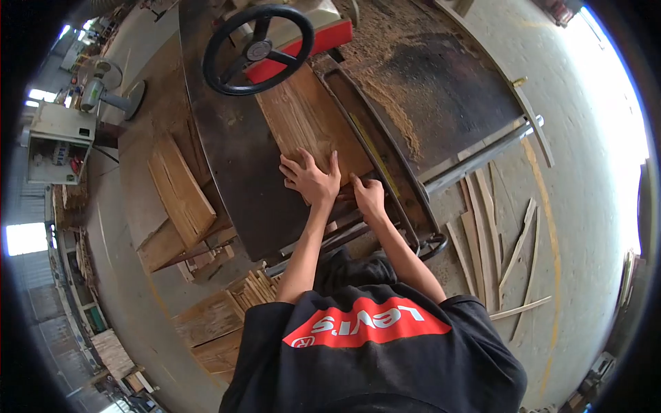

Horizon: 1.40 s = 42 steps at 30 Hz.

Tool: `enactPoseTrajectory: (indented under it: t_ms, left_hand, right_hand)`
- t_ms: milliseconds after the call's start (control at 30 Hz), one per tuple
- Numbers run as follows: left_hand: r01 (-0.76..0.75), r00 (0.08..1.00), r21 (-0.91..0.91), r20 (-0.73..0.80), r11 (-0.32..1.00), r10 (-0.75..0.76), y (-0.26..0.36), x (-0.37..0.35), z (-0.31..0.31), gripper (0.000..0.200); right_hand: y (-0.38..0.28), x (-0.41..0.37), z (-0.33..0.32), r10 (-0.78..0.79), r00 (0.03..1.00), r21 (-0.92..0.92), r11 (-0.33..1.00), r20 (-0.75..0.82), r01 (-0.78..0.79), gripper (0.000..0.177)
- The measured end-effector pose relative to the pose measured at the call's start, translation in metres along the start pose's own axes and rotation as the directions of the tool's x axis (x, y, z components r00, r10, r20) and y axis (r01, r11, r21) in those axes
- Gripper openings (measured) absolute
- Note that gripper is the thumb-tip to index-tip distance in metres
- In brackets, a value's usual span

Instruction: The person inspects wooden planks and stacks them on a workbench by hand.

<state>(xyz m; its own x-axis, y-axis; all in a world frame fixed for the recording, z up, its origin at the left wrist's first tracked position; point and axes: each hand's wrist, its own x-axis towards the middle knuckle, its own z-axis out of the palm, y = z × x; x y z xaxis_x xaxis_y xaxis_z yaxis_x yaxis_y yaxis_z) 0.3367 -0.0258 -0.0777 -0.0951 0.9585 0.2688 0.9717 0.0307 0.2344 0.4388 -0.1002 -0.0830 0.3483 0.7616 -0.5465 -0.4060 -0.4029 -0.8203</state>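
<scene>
A wooden board (303, 120) lies on the dark metal machine table (241, 172), against the long rail of the fence (372, 124). Across its near end, my left hand (315, 182) rests flat with the fingers spread. My right hand (369, 197) grips the board's near right corner, thumb on top and the other fingers curled at the edge, partly hidden. The far end of the board passes beneath a black handwheel (258, 50) and a red machine housing (303, 51).
Sawdust (396, 110) covers part of the table right of the fence. Another plank (180, 189) lies on a side table at left. Thin wood strips (489, 234) are scattered on the floor at right. A fan (110, 96) stands at far left, and stacked boards (206, 320) lie near my left side.
</scene>
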Motion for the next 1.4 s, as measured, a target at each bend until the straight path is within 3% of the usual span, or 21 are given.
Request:
enactPoseTrajectory:
  t_ms: [100,233,333,433,467,567,600,633,667,733,833,967,1067,1167,1200,1233,1267,1333,1367,1400]
  left_hand:
    - [-0.003,1.0,-0.016,0.006,1.0,0.003,-0.001,0.029,0.006,0.09]
    - [0.037,0.999,-0.044,0.031,0.998,-0.035,0.003,0.06,0.007,0.093]
    - [0.02,1.0,-0.265,0.009,0.964,-0.019,0.006,0.061,-0.019,0.089]
    - [-0.044,0.995,-0.543,-0.101,0.839,-0.014,-0.035,0.065,-0.019,0.084]
    - [-0.1,0.988,-0.635,-0.151,0.766,0.004,-0.049,0.071,-0.014,0.083]
    - [-0.084,0.97,-0.635,-0.229,0.768,-0.083,-0.146,0.105,-0.03,0.086]
    - [0.045,0.968,-0.632,-0.164,0.773,-0.191,-0.175,0.121,-0.068,0.088]
    - [0.097,0.935,-0.408,-0.276,0.908,-0.224,-0.22,0.124,-0.055,0.096]
    - [0.277,0.904,-0.336,-0.227,0.9,-0.362,-0.26,0.132,-0.06,0.113]
    - [0.536,0.815,0.022,-0.274,0.844,-0.511,-0.309,0.145,-0.091,0.135]
    - [0.669,0.743,0.196,-0.156,0.717,-0.651,-0.359,0.152,-0.085,0.15]
    - [0.726,0.649,0.189,0.131,0.661,-0.75,-0.365,0.159,-0.095,0.153]
    - [0.733,0.619,0.221,0.178,0.644,-0.765,-0.361,0.156,-0.104,0.149]
    - [0.749,0.65,0.009,0.185,0.662,-0.737,-0.335,0.116,-0.131,0.138]
    - [0.693,0.72,-0.346,0.281,0.633,-0.635,-0.328,0.094,-0.139,0.118]
    - [0.565,0.807,-0.651,0.306,0.508,-0.506,-0.325,0.071,-0.147,0.098]
    - [0.429,0.874,-0.865,0.323,0.261,-0.364,-0.321,0.048,-0.155,0.079]
    - [0.375,0.879,-0.886,0.433,-0.272,-0.2,-0.302,-0.004,-0.164,0.076]
    - [0.365,0.868,-0.804,0.476,-0.469,-0.141,-0.29,-0.031,-0.165,0.075]
    - [0.372,0.853,-0.761,0.506,-0.531,-0.127,-0.277,-0.052,-0.163,0.074]
  right_hand:
    - [-0.014,0.019,0.017,0.012,1.0,0.026,1.0,0.004,-0.012,0.038]
    - [-0.021,0.053,0.034,-0.055,0.997,-0.084,0.995,-0.053,0.05,0.036]
    - [-0.011,0.054,0.021,-0.1,0.994,-0.112,0.989,-0.051,0.094,0.035]
    - [-0.033,0.04,0.023,-0.189,0.982,-0.211,0.959,0.021,0.189,0.037]
    - [-0.042,0.043,0.033,-0.157,0.988,-0.209,0.966,0.005,0.155,0.037]
    - [-0.049,0.041,0.039,-0.065,0.996,-0.181,0.982,-0.069,0.052,0.036]
    - [-0.049,0.046,0.04,-0.054,0.996,-0.153,0.987,-0.067,0.043,0.036]
    - [-0.051,0.052,0.043,-0.048,0.997,-0.122,0.992,-0.063,0.04,0.035]
    - [-0.061,0.055,0.051,-0.021,0.998,-0.104,0.994,-0.059,0.015,0.034]
    - [-0.065,0.063,0.057,-0.021,0.999,-0.115,0.993,-0.038,0.017,0.033]
    - [-0.067,0.081,0.062,-0.027,1.0,-0.119,0.993,-0.001,0.027,0.032]
    - [-0.067,0.107,0.07,-0.015,1.0,-0.041,0.999,0.009,0.016,0.037]
    - [-0.067,0.105,0.081,-0.016,0.99,0.202,0.979,0.14,-0.013,0.043]
    - [-0.07,0.044,0.096,-0.154,0.954,0.017,0.988,0.259,0.155,0.046]
    - [-0.059,0.031,0.092,-0.176,0.93,-0.01,0.982,0.324,0.189,0.045]
    - [-0.05,0.01,0.088,-0.2,0.892,-0.118,0.956,0.405,0.268,0.047]
    - [-0.047,-0.017,0.089,-0.214,0.847,-0.211,0.912,0.487,0.352,0.051]
    - [-0.067,-0.09,0.099,-0.196,0.737,-0.304,0.82,0.647,0.485,0.069]
    - [-0.081,-0.127,0.102,-0.165,0.676,-0.314,0.79,0.718,0.527,0.083]
    - [-0.078,-0.139,0.097,-0.303,0.494,-0.245,0.593,0.815,0.767,0.093]
